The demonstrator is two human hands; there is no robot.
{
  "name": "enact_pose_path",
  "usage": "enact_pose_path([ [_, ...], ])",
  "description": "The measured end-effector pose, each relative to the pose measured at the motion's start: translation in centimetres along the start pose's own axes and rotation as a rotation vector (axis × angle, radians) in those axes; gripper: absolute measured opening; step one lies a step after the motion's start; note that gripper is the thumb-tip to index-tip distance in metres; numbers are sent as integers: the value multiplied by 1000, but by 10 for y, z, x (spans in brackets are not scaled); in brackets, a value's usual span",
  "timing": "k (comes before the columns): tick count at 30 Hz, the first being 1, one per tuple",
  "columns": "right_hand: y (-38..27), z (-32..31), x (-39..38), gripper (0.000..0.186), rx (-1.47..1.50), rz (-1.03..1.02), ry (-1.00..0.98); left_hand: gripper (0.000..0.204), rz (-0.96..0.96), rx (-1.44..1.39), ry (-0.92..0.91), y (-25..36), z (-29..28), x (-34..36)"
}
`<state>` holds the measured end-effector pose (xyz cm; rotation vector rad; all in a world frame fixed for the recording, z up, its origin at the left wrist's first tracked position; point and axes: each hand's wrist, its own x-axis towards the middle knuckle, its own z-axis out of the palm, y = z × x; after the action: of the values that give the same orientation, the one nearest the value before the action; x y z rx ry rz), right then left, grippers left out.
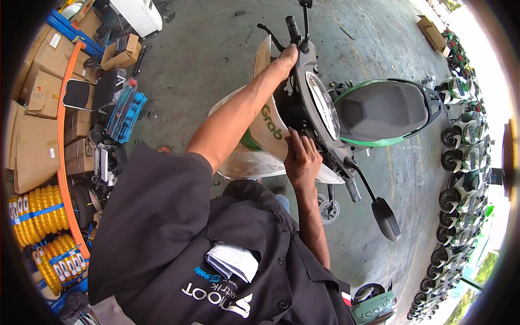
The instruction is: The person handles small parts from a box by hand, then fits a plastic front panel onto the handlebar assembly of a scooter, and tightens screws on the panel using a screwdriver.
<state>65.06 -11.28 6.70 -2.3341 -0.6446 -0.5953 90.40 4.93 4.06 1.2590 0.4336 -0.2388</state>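
An electric scooter stands in front of me, with a white and green front panel (266, 142) and a grey handlebar cover (310, 70). Between panel and cover is a dark gap. My left hand (288, 58) is closed on the far end of the handlebar cover, below the black grip (293, 28); its fingertips are hidden. Closer to me, my right hand (303, 157) is closed with bent fingers at the panel's upper edge, by the gap. Whatever those fingers hold is hidden. The oval display (323, 103) lies just beyond, and the dark seat (387, 110) behind it.
A mirror (386, 219) juts out at the near right. To the left are a blue toolbox (126, 115), an orange-edged rack (64, 157) with cardboard boxes (40, 141), and yellow coils (40, 211). Several parked scooters (460, 146) line the right side.
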Motion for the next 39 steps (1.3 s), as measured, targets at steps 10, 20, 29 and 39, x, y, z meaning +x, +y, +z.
enact_pose_path([
  [10,0,11,-7,26,-124,128,137,52,-119,46,-74,35,18,-47],
  [20,-3,17,-3,19,-17,301,261,60,-52,91,-269,54,8,-92],
  [29,-1,13,-8,18,10,399,260,65,346,-17,110,-10,-94,-162],
  [39,-7,-2,-10,22,57,236,292,90,144,-260,84,-136,-68,-167],
])
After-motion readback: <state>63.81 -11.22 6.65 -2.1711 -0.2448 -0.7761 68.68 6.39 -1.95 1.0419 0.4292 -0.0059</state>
